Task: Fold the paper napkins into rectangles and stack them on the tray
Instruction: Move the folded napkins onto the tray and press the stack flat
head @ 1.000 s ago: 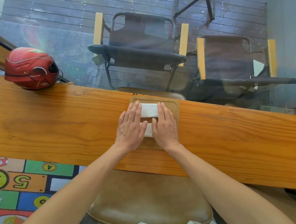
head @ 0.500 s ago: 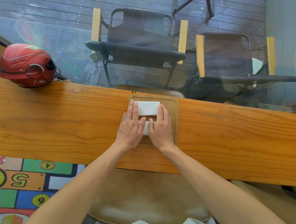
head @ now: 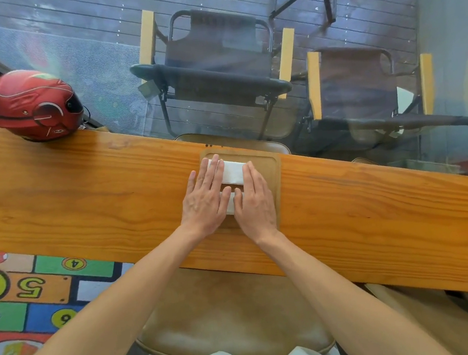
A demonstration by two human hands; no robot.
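Observation:
A wooden tray [head: 272,170] lies on the long wooden table, at its far edge. On the tray a folded white napkin [head: 233,172] lies crosswise at the far end. A second white napkin [head: 230,203] shows only as a strip between my hands, nearer to me. My left hand [head: 207,197] lies flat with straight fingers over the left ends of both napkins. My right hand [head: 254,200] lies flat beside it, its fingers over the right ends. Both palms press down; most of the near napkin is hidden.
A red helmet [head: 34,106] sits at the table's far left corner. The bare tabletop [head: 86,197] stretches left and right of the tray. Behind a glass pane stand two dark folding chairs [head: 216,64]. A tan stool seat [head: 229,315] is under me, a coloured play mat [head: 23,289] at left.
Both hands stay flat on the napkins on the tray. The right hand has shifted slightly to the right, uncovering more of the far napkin. The camera has tilted a little.

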